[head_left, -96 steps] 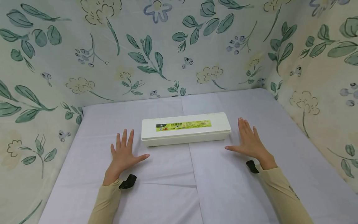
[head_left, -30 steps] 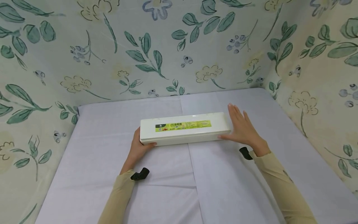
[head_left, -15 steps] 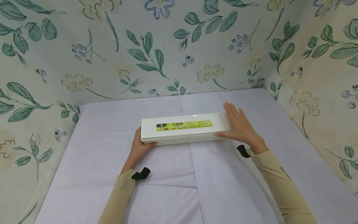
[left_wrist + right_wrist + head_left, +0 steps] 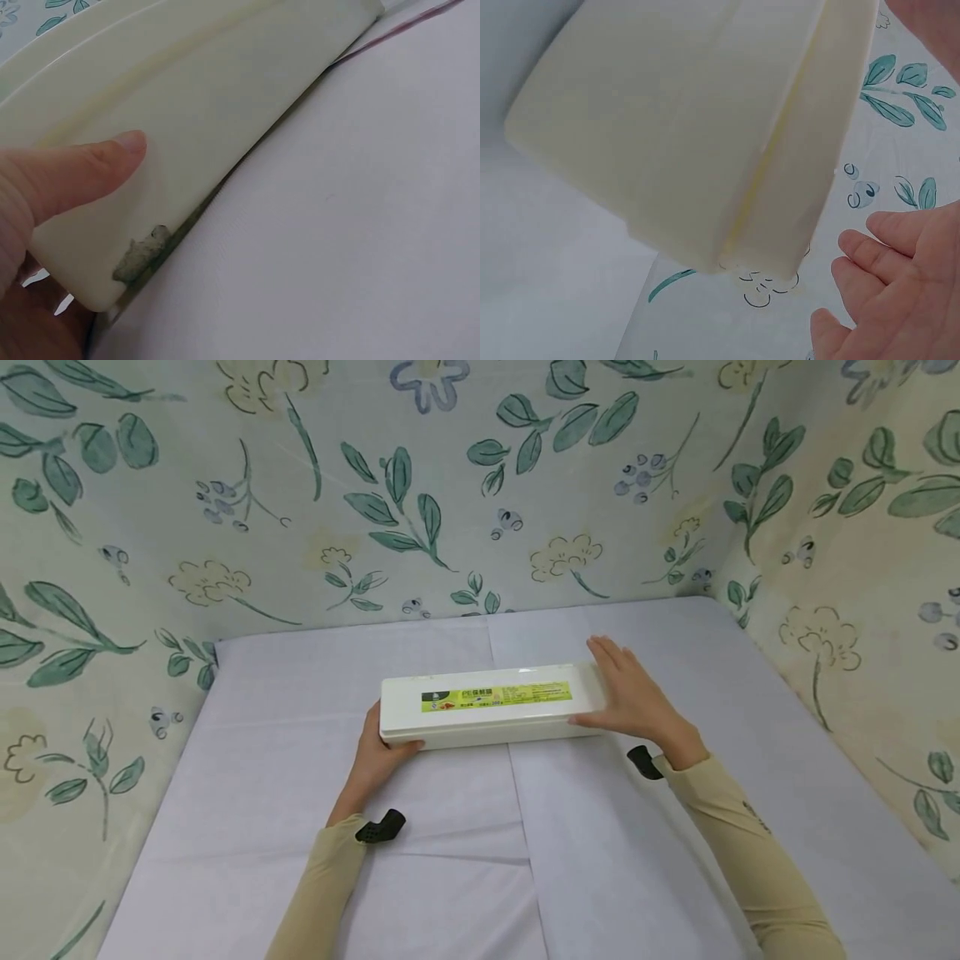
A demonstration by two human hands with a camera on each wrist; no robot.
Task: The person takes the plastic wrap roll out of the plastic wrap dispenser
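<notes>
Hands that lay flat on the surface a few seconds ago are now at the ends of the cling-film dispenser box: the left hand grips its left end, thumb pressed on the front wall, while the right hand, fingers straight, has slid inward over the right end. The box seems braced for handling. It is long, cream-white plastic with a green label, lying mid-surface.

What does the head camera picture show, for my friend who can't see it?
Two hands hold a long white box by its ends on a pale purple cloth: the left hand grips one end, the right hand lies flat on the other. Flowery fabric walls stand behind.
</notes>
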